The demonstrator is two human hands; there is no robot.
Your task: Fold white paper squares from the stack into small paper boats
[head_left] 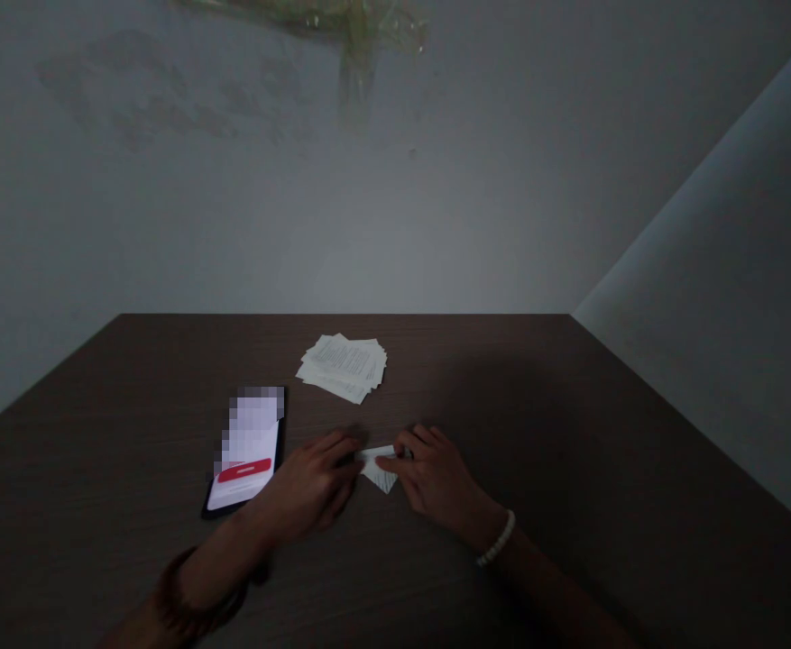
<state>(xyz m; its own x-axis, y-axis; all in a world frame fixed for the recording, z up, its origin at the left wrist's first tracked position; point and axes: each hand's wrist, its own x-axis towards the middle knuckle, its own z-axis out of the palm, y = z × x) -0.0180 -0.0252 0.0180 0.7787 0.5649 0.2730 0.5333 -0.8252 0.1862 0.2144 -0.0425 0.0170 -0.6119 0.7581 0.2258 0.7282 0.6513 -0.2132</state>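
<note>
The left hand and the right hand met over a small piece of paper, which lay on the dark brown tabletop, closer to the viewer than to its far edge and roughly midway between the left and right edges. The left hand was curled, thumb and fingers closed on the paper's left corner; the right hand gripped the opposite corner, its thumb laid over the sheet and its fingers bent behind. Between them the paper showed a roughly triangular shape, with a point directed toward the viewer and printed lines near that point. Beyond the hands, nearer the far edge and somewhat left of that edge's middle, a loose stack of printed paper slips lay with uneven corners fanning out. A phone lay face up to the left of the hands, toward the tabletop's left edge, its lit screen partly pixelated and bearing a red bar; the left forearm overlapped its near right corner in view. A dark beaded bracelet circled the left wrist, and a white beaded one the right. Behind the far edge rose a grey wall, stained in its upper left part.
</note>
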